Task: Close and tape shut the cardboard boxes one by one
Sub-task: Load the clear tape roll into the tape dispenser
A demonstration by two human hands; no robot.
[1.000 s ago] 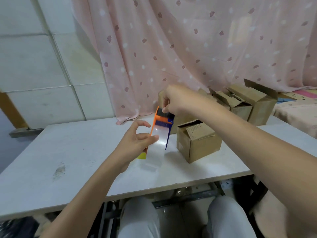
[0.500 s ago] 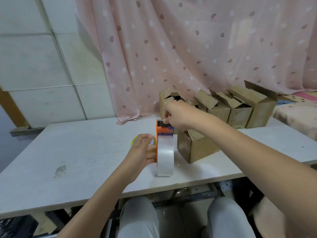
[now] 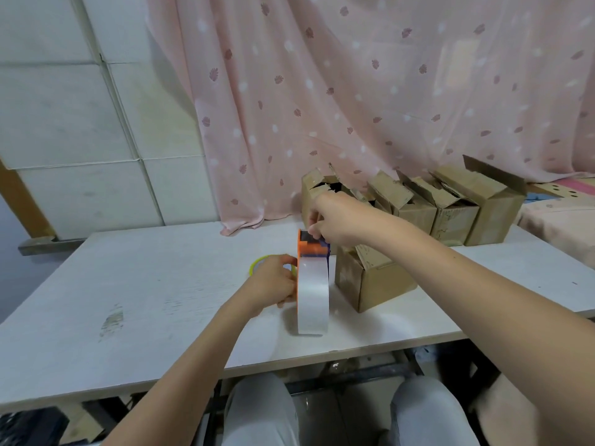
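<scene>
Tape dispenser (image 3: 313, 281) lowered from mid-air a second ago and now stood on edge on the table (image 3: 145, 284), turned edge-on toward the camera, just left of the nearest box (image 3: 370, 278). Left hand (image 3: 273, 284) moved in against the dispenser's left side, fingers curled onto the roll's flank; exact grip hidden behind the roll. Right hand (image 3: 335, 220) kept at the orange top of the dispenser, fingertips pinched together on something there, probably the loose tape end, though too small and shadowed to confirm. Likely meaning: tape end being freed or pulled out, so taping not yet begun. Nearest box with flaps folded roughly down but not sealed. Behind the dispenser, against the curtain (image 3: 354, 91), a row of boxes (image 3: 450, 214) with flaps up, all untaped. Yellow-green ring (image 3: 257, 265) left of the dispenser, half covered by the left hand, identity unclear. Right end of the box row partly cut by a pink cloth.
</scene>
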